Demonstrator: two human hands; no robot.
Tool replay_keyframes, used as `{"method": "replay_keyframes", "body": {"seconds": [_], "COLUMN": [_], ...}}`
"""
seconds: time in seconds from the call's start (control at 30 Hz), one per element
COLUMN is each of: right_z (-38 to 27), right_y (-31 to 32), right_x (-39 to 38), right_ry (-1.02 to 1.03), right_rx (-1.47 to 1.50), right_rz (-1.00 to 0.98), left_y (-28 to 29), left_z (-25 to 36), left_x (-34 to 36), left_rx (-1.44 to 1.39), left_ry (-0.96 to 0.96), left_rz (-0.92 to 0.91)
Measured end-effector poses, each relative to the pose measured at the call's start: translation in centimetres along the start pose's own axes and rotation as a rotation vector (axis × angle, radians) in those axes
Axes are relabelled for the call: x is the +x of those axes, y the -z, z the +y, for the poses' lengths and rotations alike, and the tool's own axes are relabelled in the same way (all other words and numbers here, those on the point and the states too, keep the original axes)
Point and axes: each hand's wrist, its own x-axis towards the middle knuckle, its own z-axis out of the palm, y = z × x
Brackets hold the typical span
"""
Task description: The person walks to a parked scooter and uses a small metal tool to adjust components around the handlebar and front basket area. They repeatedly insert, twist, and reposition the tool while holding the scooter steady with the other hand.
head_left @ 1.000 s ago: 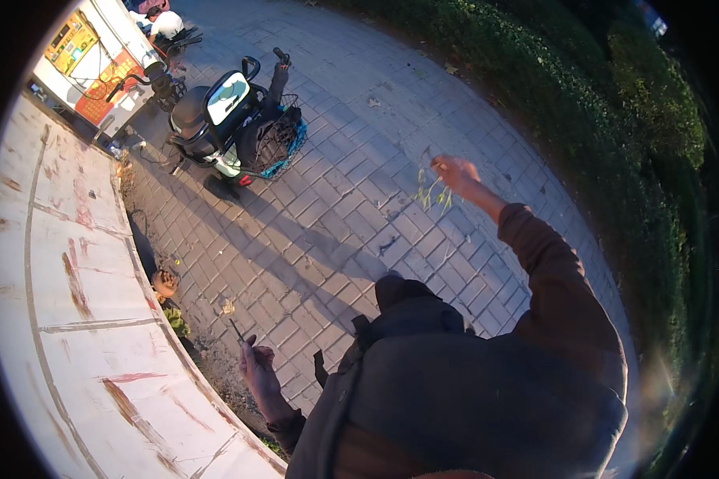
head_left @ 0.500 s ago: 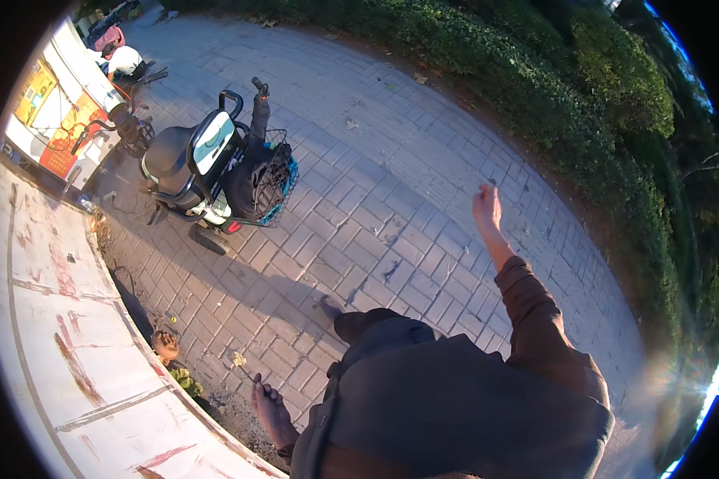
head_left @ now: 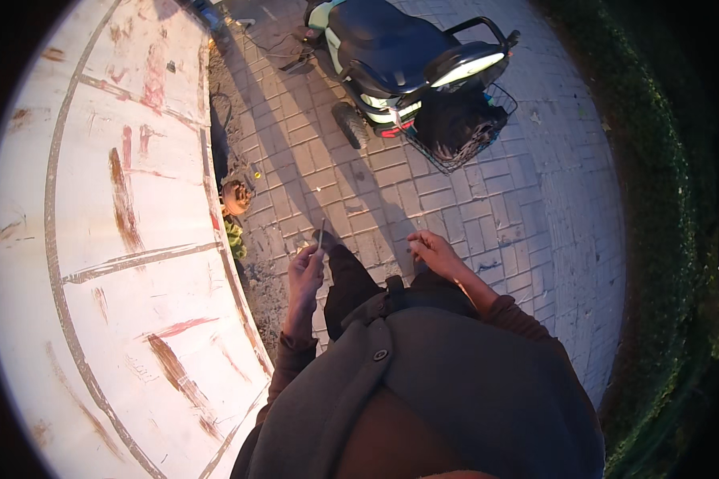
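Note:
In front of my waist, my left hand (head_left: 303,273) is closed on a thin, pale rod (head_left: 320,241) that points up and away from the fingers. Its exact kind is too small to make out. My right hand (head_left: 435,252) hangs to the right at about the same height, fingers curled in and pressed together. Whatever they may hold is hidden. The two hands are apart. Ahead of them stands a parked scooter (head_left: 387,44) with a black seat, its rear end towards me. A wire basket (head_left: 446,166) at its back carries a dark bag (head_left: 455,128).
A white wall (head_left: 168,215) with brown and red smears runs along my left. At its foot are a round clay-coloured pot (head_left: 236,197) and a leafy green plant (head_left: 235,238). Paving bricks (head_left: 487,207) stretch ahead and right, bordered by a dark hedge (head_left: 663,263).
My right hand has come down and in from far out on the right. My left hand has risen in front of me, and the rod now shows. The scooter is closer and further right in view.

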Motion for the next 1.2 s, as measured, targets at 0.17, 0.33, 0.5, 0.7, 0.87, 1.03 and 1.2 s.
{"method": "replay_keyframes", "body": {"seconds": [0.17,0.33,0.5,0.7,0.87,1.03,1.2], "right_z": [-12.7,-21.9,-28.1,-33.4,-37.1,-43.1,-49.6], "right_y": [-9.9,-15.5,-18.9,-19.6,-20.9,-20.2,-16.3], "right_x": [11.0,19.5,26.7,37.1,50.4,62.3,71.4], "right_ry": [0.274,0.217,0.428,0.802,0.718,0.320,0.020], "right_rx": [0.182,0.147,-0.317,-0.927,-0.707,-0.179,0.079], "right_rz": [-0.018,-0.045,-0.027,0.018,0.049,-0.067,-0.143], "left_y": [2.8,10.7,15.1,19.2,21.7,23.4,21.8], "left_z": [8.3,17.7,24.0,32.6,41.3,49.1,54.2], "left_x": [9.2,15.0,21.3,32.3,41.6,51.6,61.4], "left_rx": [0.270,0.519,0.450,0.380,0.345,-0.027,-0.325], "left_ry": [-0.226,-0.323,-0.308,-0.099,-0.028,-0.051,-0.064], "left_rz": [-0.321,-0.433,-0.535,-0.628,-0.483,-0.450,-0.482]}}
